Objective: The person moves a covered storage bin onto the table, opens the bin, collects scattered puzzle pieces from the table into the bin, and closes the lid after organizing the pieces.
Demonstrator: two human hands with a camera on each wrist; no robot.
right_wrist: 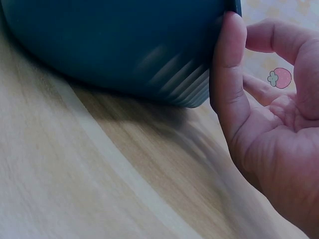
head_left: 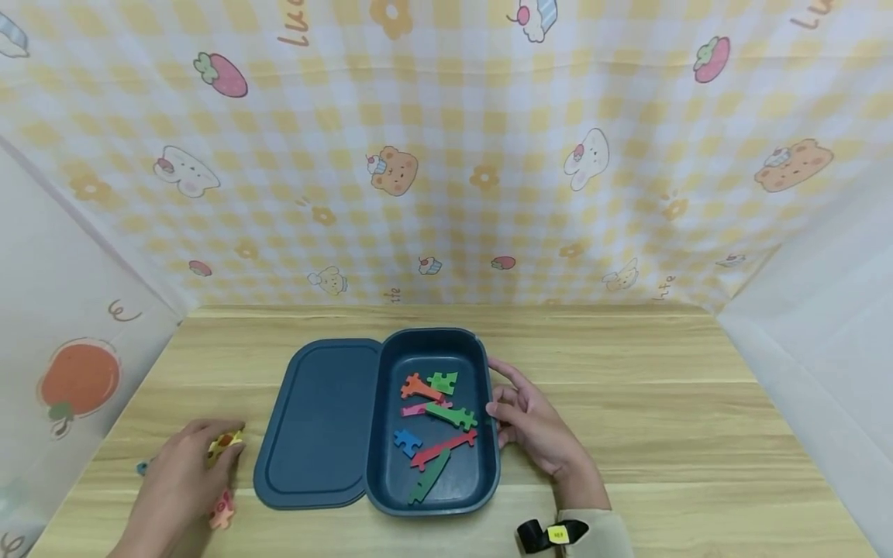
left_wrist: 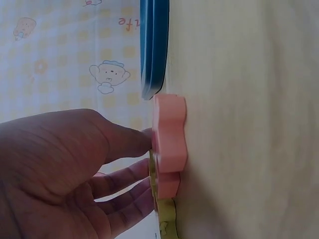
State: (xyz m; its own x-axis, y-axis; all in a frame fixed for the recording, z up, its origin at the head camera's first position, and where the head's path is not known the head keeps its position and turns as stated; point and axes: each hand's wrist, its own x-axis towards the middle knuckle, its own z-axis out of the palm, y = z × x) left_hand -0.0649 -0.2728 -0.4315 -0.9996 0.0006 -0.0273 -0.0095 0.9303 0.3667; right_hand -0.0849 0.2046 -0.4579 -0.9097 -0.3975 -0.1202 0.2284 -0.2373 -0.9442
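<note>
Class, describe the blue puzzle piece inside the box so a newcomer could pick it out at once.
In the head view, find the dark blue box on the wooden table. Inside it, nearer the left wall, the blue puzzle piece lies by the left end of a long red piece. It is the only bright blue piece there; the others are red, orange, pink or green.

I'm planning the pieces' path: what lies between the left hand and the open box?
The head view shows a narrow strip of table, then the flat blue lid, between left hand and box.
</note>
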